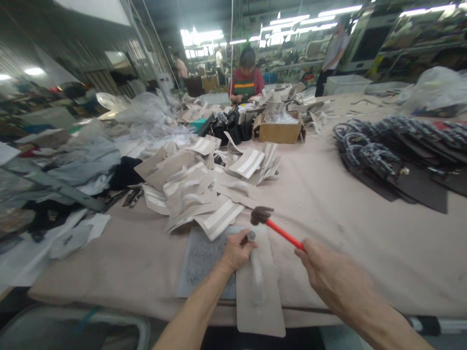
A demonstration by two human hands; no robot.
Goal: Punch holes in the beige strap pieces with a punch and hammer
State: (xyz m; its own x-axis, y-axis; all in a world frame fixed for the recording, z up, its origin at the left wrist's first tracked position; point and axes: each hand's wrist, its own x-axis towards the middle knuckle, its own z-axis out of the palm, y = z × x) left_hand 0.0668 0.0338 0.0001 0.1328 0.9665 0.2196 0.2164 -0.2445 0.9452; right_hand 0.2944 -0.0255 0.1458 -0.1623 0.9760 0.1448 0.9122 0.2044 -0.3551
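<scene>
My right hand (pixel 328 274) is wrapped round the red handle of a claw hammer (pixel 284 233). The hammer's dark head hovers over the far end of a beige panel (pixel 260 311), to the right of my left hand (pixel 237 250). Between thumb and fingers, my left hand pinches a short metal punch (pixel 251 236), held upright with its round top showing; its lower end is hidden. A handle strip wrapped in clear plastic (pixel 257 277) runs along the panel. The panel lies partly on a grey, pitted board (pixel 204 262) and overhangs the table's near edge.
Just beyond lies a loose heap of beige panels (pixel 189 189) with white strips. Dark panels with patterned handles (pixel 394 160) are stacked at right. A cardboard box (pixel 279 131) stands farther back, and a person (pixel 248 80) sits across the cloth-covered table (pixel 310 194).
</scene>
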